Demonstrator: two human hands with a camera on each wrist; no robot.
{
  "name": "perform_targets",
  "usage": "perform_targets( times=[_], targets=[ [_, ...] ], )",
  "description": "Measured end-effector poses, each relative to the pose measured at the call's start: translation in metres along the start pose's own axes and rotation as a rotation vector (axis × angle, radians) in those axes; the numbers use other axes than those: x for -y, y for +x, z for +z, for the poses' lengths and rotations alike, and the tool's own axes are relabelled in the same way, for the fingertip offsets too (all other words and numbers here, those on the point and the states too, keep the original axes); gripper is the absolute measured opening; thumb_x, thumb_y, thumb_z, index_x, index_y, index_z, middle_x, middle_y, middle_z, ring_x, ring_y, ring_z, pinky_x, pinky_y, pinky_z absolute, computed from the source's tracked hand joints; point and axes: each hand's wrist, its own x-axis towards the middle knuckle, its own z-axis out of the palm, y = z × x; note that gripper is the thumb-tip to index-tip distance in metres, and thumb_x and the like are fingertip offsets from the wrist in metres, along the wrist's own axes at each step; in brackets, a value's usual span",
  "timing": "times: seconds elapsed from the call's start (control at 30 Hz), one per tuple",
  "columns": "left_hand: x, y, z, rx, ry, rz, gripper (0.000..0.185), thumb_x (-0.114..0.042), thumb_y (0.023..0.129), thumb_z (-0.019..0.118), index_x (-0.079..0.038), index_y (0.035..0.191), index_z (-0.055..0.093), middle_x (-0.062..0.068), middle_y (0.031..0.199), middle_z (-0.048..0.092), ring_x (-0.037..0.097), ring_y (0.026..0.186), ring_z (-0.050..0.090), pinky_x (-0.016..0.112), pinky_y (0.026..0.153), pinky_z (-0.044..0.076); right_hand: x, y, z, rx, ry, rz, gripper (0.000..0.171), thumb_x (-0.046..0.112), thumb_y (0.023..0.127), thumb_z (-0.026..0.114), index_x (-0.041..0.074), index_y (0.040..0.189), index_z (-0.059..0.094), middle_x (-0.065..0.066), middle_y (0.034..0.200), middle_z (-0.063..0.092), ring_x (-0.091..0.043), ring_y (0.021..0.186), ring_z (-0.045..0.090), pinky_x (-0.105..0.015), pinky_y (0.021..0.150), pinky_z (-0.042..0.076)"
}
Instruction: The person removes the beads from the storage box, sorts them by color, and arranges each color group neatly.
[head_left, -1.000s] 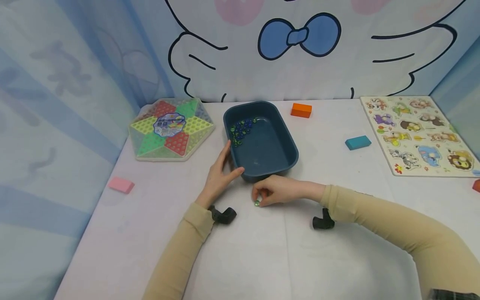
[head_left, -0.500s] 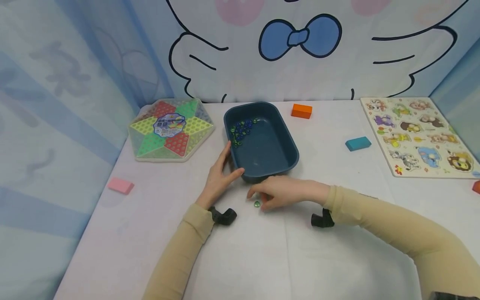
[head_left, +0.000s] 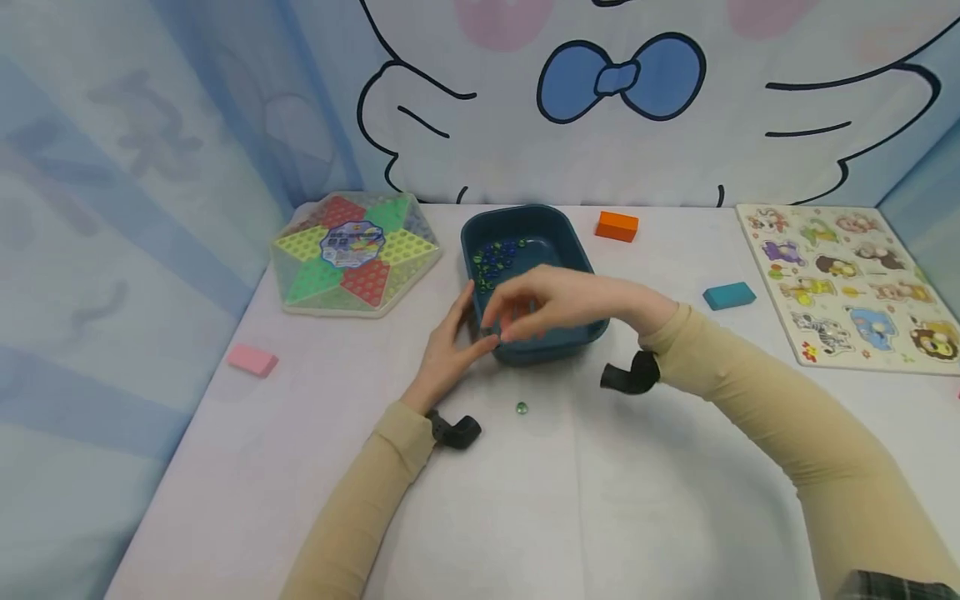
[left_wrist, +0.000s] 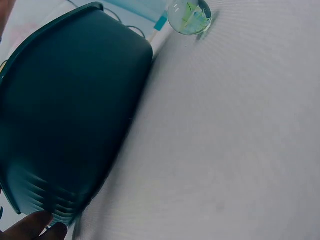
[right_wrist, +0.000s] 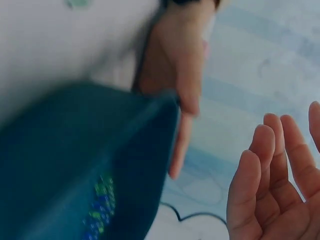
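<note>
The left hand (head_left: 448,354) rests with relaxed fingers against the tub (head_left: 558,242), whose long side runs away from the person; the right hand (head_left: 551,302) hovers above, fingers loose and empty, with a marble (head_left: 522,407) nearby.

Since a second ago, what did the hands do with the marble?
The right hand let go of the marble and rose over the tub, fingers loose and empty. The marble stays on the table. The left hand still rests against the tub's side.

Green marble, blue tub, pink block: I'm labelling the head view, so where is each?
green marble (head_left: 522,407), head view, its centre.
blue tub (head_left: 558,218), head view, far rim.
pink block (head_left: 252,360), head view, top face.
</note>
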Motion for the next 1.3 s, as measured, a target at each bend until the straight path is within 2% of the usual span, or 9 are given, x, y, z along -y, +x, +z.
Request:
perform_targets(
  times=[0.13,0.27,0.37,0.5,0.6,0.7,0.93,1.1,1.3],
  targets=[
    [0.003,0.002,0.001,0.01,-0.022,0.004,0.079,-0.014,0.086,0.065,-0.01,0.148,0.017,0.015,0.149,0.03,0.028,0.136,0.031,0.043,0.112,0.025,-0.011,0.017,-0.025,-0.046,0.025,0.085,0.028,0.021,0.09,0.06,0.007,0.115,0.06,-0.008,0.092,0.062,-0.027,0.075,0.06,-0.04,0.069,0.053],
    [0.025,0.007,0.009,0.01,-0.04,0.005,0.081,-0.017,0.085,0.066,-0.016,0.149,0.016,0.012,0.15,0.029,0.026,0.136,0.031,0.043,0.112,0.025,-0.03,0.033,-0.042,-0.066,0.083,0.162,0.029,0.02,0.09,0.06,0.006,0.116,0.059,-0.009,0.093,0.062,-0.024,0.078,0.061,-0.04,0.075,0.053],
    [0.041,0.011,0.014,-0.001,-0.026,-0.001,0.082,-0.023,0.085,0.067,-0.025,0.149,0.016,0.006,0.15,0.03,0.021,0.136,0.031,0.041,0.112,0.025,-0.045,0.042,-0.049,-0.079,0.148,0.208,0.029,0.018,0.09,0.06,0.005,0.116,0.059,-0.01,0.095,0.062,-0.024,0.082,0.061,-0.042,0.079,0.052],
    [0.046,0.011,0.017,-0.02,-0.014,0.016,0.082,-0.036,0.083,0.068,-0.032,0.148,0.018,0.003,0.149,0.033,0.017,0.135,0.034,0.038,0.111,0.027,-0.067,0.055,-0.047,-0.074,0.161,0.244,0.029,0.017,0.09,0.061,0.003,0.114,0.06,-0.011,0.096,0.062,-0.029,0.085,0.058,-0.04,0.079,0.052],
    [0.047,0.01,0.019,-0.023,-0.022,0.031,0.084,-0.05,0.08,0.066,-0.032,0.147,0.018,0.003,0.148,0.034,0.017,0.134,0.035,0.039,0.111,0.028,-0.081,0.063,-0.041,-0.037,0.12,0.262,0.026,0.016,0.089,0.061,0.003,0.112,0.061,-0.008,0.094,0.062,-0.027,0.082,0.056,-0.036,0.074,0.051],
    [0.046,0.009,0.02,-0.019,-0.027,0.03,0.086,-0.056,0.078,0.064,-0.033,0.147,0.019,0.002,0.149,0.033,0.018,0.134,0.034,0.039,0.111,0.027,-0.091,0.07,-0.034,0.003,0.074,0.281,0.023,0.012,0.088,0.062,0.004,0.109,0.062,-0.006,0.089,0.062,-0.02,0.075,0.054,-0.031,0.068,0.05],
    [0.044,0.009,0.018,-0.012,0.008,-0.002,0.082,-0.038,0.083,0.067,-0.036,0.147,0.016,-0.003,0.15,0.031,0.014,0.136,0.031,0.038,0.112,0.027,-0.101,0.082,-0.022,0.007,-0.065,0.326,0.022,0.009,0.086,0.064,0.004,0.107,0.064,-0.005,0.082,0.061,-0.013,0.068,0.052,-0.024,0.059,0.046],
    [0.042,0.01,0.015,-0.011,-0.001,0.01,0.084,-0.025,0.084,0.068,-0.03,0.148,0.015,0.001,0.15,0.029,0.018,0.137,0.03,0.041,0.112,0.026,-0.099,0.091,-0.019,-0.01,-0.186,0.347,0.021,0.011,0.084,0.066,0.007,0.105,0.066,-0.006,0.084,0.061,-0.015,0.07,0.053,-0.023,0.06,0.046],
    [0.04,0.012,0.009,-0.015,-0.003,0.011,0.083,-0.028,0.084,0.068,-0.03,0.148,0.016,-0.001,0.151,0.027,0.017,0.136,0.031,0.036,0.111,0.028,-0.096,0.1,-0.017,-0.039,-0.253,0.343,0.015,0.012,0.082,0.068,0.008,0.097,0.067,-0.007,0.082,0.061,-0.016,0.07,0.053,-0.024,0.062,0.045]
  ],
)
